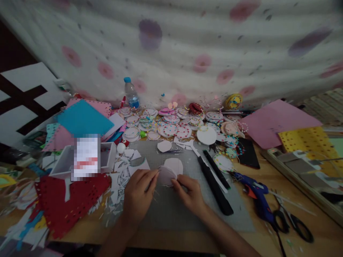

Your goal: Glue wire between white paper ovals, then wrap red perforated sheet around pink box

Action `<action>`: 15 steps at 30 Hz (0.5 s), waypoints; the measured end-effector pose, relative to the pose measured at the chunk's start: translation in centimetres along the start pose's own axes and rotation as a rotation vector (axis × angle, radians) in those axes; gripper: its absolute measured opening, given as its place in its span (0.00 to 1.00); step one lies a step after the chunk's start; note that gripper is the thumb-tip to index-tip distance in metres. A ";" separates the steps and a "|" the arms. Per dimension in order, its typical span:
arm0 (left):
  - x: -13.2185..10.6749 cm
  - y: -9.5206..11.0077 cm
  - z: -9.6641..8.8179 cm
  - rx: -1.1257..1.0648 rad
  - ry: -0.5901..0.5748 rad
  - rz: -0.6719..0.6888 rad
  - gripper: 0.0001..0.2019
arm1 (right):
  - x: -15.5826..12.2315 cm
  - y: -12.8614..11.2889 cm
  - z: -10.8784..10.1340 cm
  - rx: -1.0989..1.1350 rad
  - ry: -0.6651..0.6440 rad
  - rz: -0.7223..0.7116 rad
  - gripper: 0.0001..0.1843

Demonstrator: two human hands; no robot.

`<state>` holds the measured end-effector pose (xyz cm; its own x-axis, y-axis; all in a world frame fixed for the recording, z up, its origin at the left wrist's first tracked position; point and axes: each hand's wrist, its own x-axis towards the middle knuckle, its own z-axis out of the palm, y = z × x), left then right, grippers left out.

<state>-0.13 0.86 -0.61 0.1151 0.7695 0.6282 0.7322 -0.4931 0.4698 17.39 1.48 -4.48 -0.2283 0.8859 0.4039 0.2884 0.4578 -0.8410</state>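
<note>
Both my hands pinch a pale paper circle [166, 175] over a grey cutting mat [174, 210]. My left hand [139, 194] grips its left edge with fingers closed. My right hand [189, 191] holds its lower right edge, fingers curled. A second pale paper disc [174, 164] lies just behind the held one on the mat. Another small white cut-out [164, 146] lies farther back.
Black craft knives [214, 182] lie right of my hands, then a blue glue gun [257, 196] and scissors [293, 221]. Several decorated paper circles [171, 125] and a water bottle [132, 94] crowd the back. Red perforated sheet [69, 200], white box [107, 157] and scraps sit left; pink sheet [276, 121] and yellow sheet [308, 141] right.
</note>
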 end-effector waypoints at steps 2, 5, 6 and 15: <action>0.0 -0.3 -0.1 0.011 -0.032 -0.007 0.07 | 0.1 0.0 0.0 0.000 -0.007 0.009 0.18; 0.0 -0.9 -0.2 0.043 -0.074 0.021 0.07 | 0.2 -0.1 -0.2 0.002 -0.017 0.026 0.19; 0.1 -1.1 -0.2 0.055 -0.086 0.042 0.07 | 0.2 -0.1 -0.2 0.004 -0.019 0.031 0.19; 0.6 -1.2 -0.1 0.094 -0.125 0.096 0.07 | 0.3 -0.4 -0.3 0.016 -0.038 0.061 0.20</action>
<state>-0.97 1.86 -0.74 0.2653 0.7683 0.5824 0.7729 -0.5307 0.3479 17.49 1.61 -3.91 -0.2459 0.9083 0.3384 0.2880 0.4018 -0.8692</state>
